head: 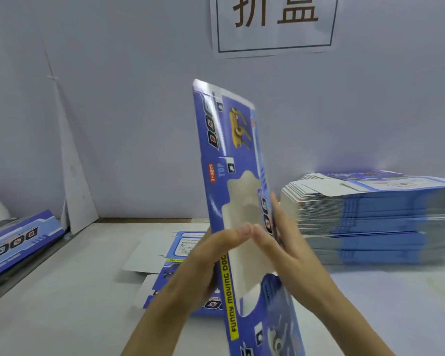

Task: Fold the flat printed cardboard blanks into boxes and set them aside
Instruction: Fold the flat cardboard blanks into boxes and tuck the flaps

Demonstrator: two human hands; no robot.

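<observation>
Head view: the blank [226, 140] stands on end above the table, long axis near upright, top leaning left. The left hand [203, 260] and right hand [290, 250] each pinch an opposite long edge, thumbs meeting in front; both are equally near.

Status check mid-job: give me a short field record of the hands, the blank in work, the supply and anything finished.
in work: held blank, upright, not yet folded, window cutout toward the camera
left hand: pinches the blank's left edge, thumb in front
right hand: pinches its right edge, thumb in front
supply: stack of blanks on the table, right side
spare: loose blank, flat behind the hands
finished: folded box, far left, looks assembled
</observation>
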